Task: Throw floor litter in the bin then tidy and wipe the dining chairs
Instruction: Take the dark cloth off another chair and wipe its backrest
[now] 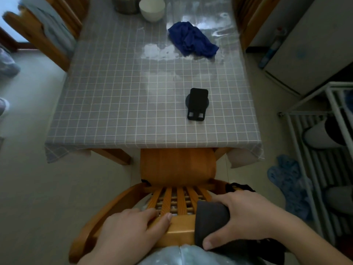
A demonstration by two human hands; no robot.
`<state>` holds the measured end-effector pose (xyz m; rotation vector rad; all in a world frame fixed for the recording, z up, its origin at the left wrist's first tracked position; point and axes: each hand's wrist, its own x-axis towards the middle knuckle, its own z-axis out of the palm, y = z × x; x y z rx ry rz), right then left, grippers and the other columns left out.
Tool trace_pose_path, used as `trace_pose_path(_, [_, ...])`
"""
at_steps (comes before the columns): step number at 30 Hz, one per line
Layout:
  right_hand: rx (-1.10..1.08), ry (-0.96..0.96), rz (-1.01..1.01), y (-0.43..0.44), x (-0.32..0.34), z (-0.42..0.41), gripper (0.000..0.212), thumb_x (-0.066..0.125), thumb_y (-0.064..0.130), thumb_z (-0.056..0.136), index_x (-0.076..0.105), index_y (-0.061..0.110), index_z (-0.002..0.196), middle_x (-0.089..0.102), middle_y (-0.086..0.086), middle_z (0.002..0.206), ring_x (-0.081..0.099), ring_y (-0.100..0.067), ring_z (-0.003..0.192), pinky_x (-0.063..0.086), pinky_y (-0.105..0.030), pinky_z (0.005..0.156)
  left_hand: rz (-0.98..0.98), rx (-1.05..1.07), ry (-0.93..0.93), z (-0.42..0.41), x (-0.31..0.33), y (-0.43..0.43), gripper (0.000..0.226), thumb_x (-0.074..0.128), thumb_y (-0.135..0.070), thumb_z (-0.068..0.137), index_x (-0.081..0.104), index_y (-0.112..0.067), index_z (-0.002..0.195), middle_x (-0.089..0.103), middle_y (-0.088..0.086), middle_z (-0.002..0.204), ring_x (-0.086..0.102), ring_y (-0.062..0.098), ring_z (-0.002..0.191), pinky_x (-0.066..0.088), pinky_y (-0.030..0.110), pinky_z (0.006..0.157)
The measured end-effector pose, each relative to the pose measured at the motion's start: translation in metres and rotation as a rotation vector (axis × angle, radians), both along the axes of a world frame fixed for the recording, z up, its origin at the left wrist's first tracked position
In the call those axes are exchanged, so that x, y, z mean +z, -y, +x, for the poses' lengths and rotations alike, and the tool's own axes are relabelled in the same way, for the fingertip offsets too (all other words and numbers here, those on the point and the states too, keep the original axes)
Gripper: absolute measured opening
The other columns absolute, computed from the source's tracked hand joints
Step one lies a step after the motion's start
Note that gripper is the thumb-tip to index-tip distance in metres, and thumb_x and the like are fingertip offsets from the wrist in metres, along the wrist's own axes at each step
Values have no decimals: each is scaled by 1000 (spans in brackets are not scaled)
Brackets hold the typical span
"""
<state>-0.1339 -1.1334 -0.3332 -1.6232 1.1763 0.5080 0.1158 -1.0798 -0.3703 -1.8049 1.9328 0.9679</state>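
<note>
A wooden dining chair (177,165) stands pushed toward the near edge of the table, its slatted back closest to me. My left hand (131,232) rests on the left part of the chair's top rail, fingers curled over it. My right hand (246,217) presses a dark grey cloth (212,220) against the right part of the same rail, thumb under the cloth's near edge. A crumpled blue cloth (193,41) lies on the far right of the table.
The table (114,104) has a grey checked cover and bears a black phone on a stand (197,103), a white bowl (151,8) and a metal pot (125,4). Another chair (38,29) stands far left. A white shoe rack (313,142) and blue slippers (290,180) are at right.
</note>
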Motion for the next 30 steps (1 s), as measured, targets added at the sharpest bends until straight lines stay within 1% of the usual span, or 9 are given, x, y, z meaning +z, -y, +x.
trace_pose_path(3, [-8,4,5,15,-7,-2,71,61,90,45,59,44,99,66,17,87,59,1,79,42,-20,61,12,-16,-7,-2,-4,19,78,0,-87,65,58,-48,98,58,-13,80,52,-1,80,40,24,65])
trace_pose_path(6, [-41,13,32,28,-14,-2,68,63,88,48,59,44,100,65,20,88,58,4,79,37,-17,61,20,-38,0,-1,-10,38,82,-2,-88,63,59,-46,98,59,-15,78,52,-2,77,42,24,65])
trace_pose_path(12, [-77,4,48,47,-26,-3,72,61,91,42,57,48,99,65,21,88,59,4,80,41,-17,61,65,-44,21,-3,-17,65,76,4,-88,66,59,-48,98,59,-17,78,51,-4,75,42,23,64])
trace_pose_path(16, [-47,-6,11,62,-33,-4,70,56,95,40,55,45,89,63,18,81,58,1,73,38,-18,57,81,-6,38,-3,-22,76,67,8,-87,68,57,-52,98,58,-14,79,51,-2,78,43,25,69])
trace_pose_path(19, [-19,-14,-73,71,-39,-4,71,51,99,36,53,46,84,61,17,76,55,1,70,37,-21,55,50,-5,22,-1,-26,82,71,5,-86,68,57,-52,101,57,-14,80,51,-1,79,41,25,67])
trace_pose_path(23, [-25,-11,-145,81,-46,-2,78,46,102,33,53,45,85,61,17,74,55,1,69,37,-23,55,11,-17,2,4,-29,95,76,2,-85,67,59,-48,101,59,-13,77,52,-1,75,42,24,64])
trace_pose_path(26, [-22,-14,-154,86,-50,-1,80,45,102,32,53,45,87,62,17,73,55,1,67,37,-22,55,-7,-30,-4,8,-31,102,78,1,-85,66,59,-47,101,58,-11,76,52,1,74,42,24,62])
trace_pose_path(30, [-26,-12,-148,92,-51,-3,81,45,103,31,54,45,87,63,18,74,57,2,68,40,-23,58,3,-29,-16,6,-31,105,76,2,-85,68,59,-47,101,58,-11,77,52,0,74,42,25,63])
